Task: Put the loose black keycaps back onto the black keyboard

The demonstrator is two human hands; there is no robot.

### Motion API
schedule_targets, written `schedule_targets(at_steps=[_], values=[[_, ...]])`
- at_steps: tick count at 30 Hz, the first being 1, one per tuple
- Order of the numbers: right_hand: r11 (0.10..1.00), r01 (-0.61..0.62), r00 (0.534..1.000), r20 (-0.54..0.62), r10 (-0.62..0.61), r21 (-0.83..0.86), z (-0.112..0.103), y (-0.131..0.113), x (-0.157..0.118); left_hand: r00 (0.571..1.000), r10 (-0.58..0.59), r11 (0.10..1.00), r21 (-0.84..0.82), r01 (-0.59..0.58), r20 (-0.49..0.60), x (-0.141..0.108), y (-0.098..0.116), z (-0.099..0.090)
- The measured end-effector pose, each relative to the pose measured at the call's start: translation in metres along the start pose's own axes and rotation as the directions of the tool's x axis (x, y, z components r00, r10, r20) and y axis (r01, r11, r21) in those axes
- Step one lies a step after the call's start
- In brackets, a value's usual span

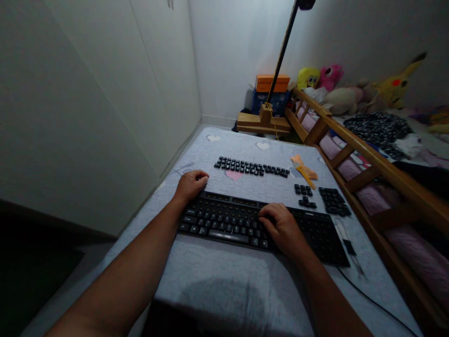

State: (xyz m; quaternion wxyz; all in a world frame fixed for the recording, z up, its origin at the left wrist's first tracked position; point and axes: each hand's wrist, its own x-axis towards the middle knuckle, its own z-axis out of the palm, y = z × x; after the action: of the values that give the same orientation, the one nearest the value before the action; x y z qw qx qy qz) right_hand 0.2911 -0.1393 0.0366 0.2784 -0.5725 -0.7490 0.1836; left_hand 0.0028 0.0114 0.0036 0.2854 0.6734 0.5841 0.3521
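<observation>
A black keyboard (224,220) lies on the cloth-covered table (224,276), with keycaps on its lower left rows and bare positions in its upper rows and right part. My left hand (191,186) rests at the keyboard's upper left corner, fingers curled together; whatever they hold is hidden. Over the keyboard's middle right is my right hand (278,223), thumb and fingers pinched close to the keys, with nothing clearly visible between them. Loose black keycaps (250,167) lie in rows behind the keyboard. Smaller keycap groups (304,190) and a larger block (334,202) lie at the right.
An orange tool and cloth-like piece (305,172) lie at the back right. A wire tool (349,245) and a black cable (379,304) are right of the keyboard. A wooden bed rail (386,161) borders the right side; a white cabinet (105,93) stands left.
</observation>
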Motion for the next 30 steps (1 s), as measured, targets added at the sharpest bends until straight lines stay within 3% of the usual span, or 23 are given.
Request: schedule_targets(at_steps=[30], values=[[0.999, 0.032, 0.999, 0.017, -0.032, -0.032, 0.0026, 0.0024, 0.0003, 1.000, -0.002, 1.000, 0.007, 0.003, -0.014, 0.0001, -0.0001, 0.0003]])
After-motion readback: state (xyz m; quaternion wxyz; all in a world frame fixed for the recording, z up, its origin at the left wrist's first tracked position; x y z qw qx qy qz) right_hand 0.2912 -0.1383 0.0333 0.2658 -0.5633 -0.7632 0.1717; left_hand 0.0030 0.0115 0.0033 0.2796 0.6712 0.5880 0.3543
